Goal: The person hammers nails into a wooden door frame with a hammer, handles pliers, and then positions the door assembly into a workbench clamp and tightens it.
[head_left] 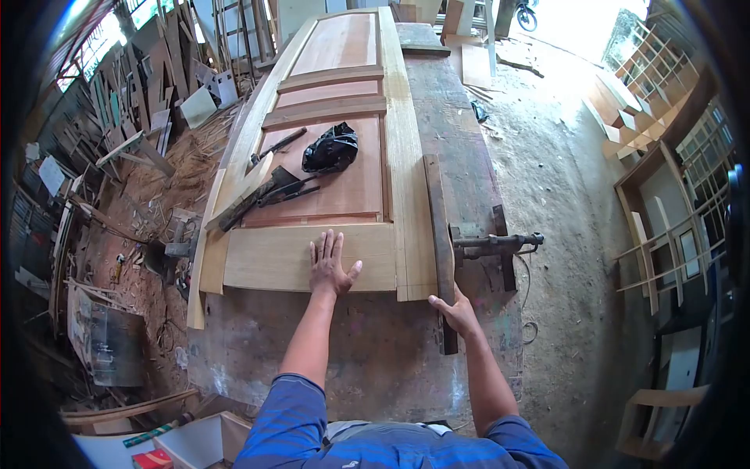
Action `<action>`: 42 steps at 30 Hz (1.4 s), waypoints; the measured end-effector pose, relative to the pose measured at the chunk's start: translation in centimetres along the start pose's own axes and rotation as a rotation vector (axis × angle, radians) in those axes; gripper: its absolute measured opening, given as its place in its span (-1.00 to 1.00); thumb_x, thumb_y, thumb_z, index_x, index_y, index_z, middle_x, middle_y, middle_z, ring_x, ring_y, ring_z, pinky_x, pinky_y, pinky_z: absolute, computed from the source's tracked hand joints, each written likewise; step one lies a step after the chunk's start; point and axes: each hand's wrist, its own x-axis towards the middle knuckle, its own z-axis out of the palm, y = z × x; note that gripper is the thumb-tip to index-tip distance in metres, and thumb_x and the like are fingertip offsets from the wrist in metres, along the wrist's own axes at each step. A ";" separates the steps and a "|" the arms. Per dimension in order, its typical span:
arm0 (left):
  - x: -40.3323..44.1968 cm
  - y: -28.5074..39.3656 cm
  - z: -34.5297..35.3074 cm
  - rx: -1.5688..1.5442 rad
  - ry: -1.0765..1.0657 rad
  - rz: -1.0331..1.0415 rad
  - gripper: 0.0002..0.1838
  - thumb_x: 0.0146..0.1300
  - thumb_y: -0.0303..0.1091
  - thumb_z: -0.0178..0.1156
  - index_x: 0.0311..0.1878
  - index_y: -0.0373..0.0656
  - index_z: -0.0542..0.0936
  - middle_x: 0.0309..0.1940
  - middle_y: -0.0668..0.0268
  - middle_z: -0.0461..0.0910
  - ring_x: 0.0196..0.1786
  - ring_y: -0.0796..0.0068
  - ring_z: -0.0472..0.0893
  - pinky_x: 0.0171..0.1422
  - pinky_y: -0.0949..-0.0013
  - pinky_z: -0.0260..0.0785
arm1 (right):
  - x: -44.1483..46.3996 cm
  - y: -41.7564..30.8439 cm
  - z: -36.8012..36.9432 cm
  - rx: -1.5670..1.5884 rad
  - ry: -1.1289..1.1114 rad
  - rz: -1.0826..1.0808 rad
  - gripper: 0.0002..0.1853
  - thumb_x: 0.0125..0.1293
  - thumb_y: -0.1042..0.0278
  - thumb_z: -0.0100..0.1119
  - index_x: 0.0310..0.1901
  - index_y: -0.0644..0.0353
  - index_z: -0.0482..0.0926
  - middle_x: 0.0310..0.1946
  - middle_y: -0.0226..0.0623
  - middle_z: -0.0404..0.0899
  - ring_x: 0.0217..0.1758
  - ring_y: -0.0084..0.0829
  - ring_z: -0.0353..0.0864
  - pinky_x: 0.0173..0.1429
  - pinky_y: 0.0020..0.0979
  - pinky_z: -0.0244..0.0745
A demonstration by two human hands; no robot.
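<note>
A panelled wooden door (262,258) lies flat, stretching away from me. My left hand (332,270) rests palm down on its near rail, fingers spread, holding nothing. At the door's right edge runs a dark wooden bar (439,227). My right hand (458,314) grips this bar near its close end, thumb on top and the other fingers partly hidden along its right side. Just beyond that hand, a metal clamp screw (496,244) presses toward the bar. On the door panel lie a black plastic bag (331,148) and several dark tools (277,189), their kinds unclear.
The door sits on a worn workbench (351,344). Another clamp end (178,248) shows at the left edge. Scrap boards (156,86) lean at the far left above shavings. Wooden frames (664,203) stand along the right. An open box (195,438) is at the lower left.
</note>
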 end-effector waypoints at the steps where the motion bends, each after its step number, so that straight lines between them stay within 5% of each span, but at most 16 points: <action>1: 0.0 0.0 0.0 -0.005 0.005 0.005 0.07 0.37 0.35 0.14 0.77 -0.08 0.11 0.81 0.08 -0.03 0.85 0.09 -0.13 0.90 -0.09 -0.44 | -0.2 0.1 0.1 -0.019 0.024 -0.012 -0.13 0.41 0.07 0.52 0.63 0.21 0.35 0.39 -0.11 0.64 0.43 -0.31 0.62 0.52 -0.28 0.46; 10: -0.2 -0.2 -0.8 -0.018 -0.101 -0.035 0.11 0.42 0.41 0.07 0.80 -0.09 -0.01 0.84 0.13 -0.19 0.87 0.16 -0.29 0.90 -0.09 -0.59 | -5.3 2.7 1.6 -0.256 0.247 0.009 0.11 0.33 -0.04 0.61 0.71 0.25 0.13 0.33 0.02 0.64 0.39 -0.26 0.65 0.45 -0.27 0.53; 16: -0.2 -0.7 -0.5 -0.014 -0.108 -0.019 0.17 0.39 0.49 0.05 0.81 -0.10 -0.05 0.84 0.12 -0.19 0.87 0.18 -0.31 0.88 -0.11 -0.65 | -8.5 6.2 2.5 -0.222 0.295 -0.038 0.05 0.36 0.05 0.60 0.69 0.28 0.16 0.38 0.00 0.61 0.39 -0.28 0.65 0.46 -0.28 0.52; 19: -0.3 -0.7 -0.5 -0.025 -0.110 -0.023 0.19 0.38 0.51 0.05 0.81 -0.10 -0.06 0.84 0.12 -0.19 0.87 0.19 -0.31 0.88 -0.11 -0.66 | -11.5 4.0 3.0 -0.163 0.276 0.031 0.06 0.31 -0.06 0.60 0.67 0.27 0.23 0.46 0.18 0.53 0.52 -0.05 0.57 0.55 -0.16 0.47; 26: -0.4 -0.4 -1.0 -0.021 -0.131 -0.043 0.19 0.37 0.51 0.08 0.82 -0.04 -0.06 0.85 0.18 -0.22 0.87 0.23 -0.31 0.89 -0.06 -0.66 | -12.2 6.4 1.5 -0.101 0.269 -0.046 -0.02 0.41 -0.09 0.51 0.66 0.27 0.26 0.48 0.20 0.49 0.49 -0.06 0.59 0.51 -0.16 0.51; 32: -0.3 -0.1 -0.7 -0.026 -0.096 -0.044 0.19 0.35 0.47 0.15 0.81 -0.05 -0.04 0.84 0.14 -0.17 0.87 0.22 -0.27 0.89 -0.04 -0.61 | -8.4 5.9 -5.2 0.088 0.363 -0.131 -0.13 0.52 -0.10 0.41 0.64 0.24 0.29 0.50 0.19 0.46 0.46 -0.07 0.59 0.52 -0.15 0.50; 42: 0.1 0.1 0.7 -0.087 0.121 -0.015 -0.04 0.32 0.28 0.24 0.69 -0.04 0.34 0.74 0.10 0.21 0.79 0.12 0.10 0.90 -0.04 -0.25 | 9.7 10.2 -24.8 0.056 0.754 -0.292 -0.26 0.66 -0.14 0.18 0.54 0.37 0.38 0.42 0.09 0.54 0.57 -0.17 0.45 0.63 -0.15 0.29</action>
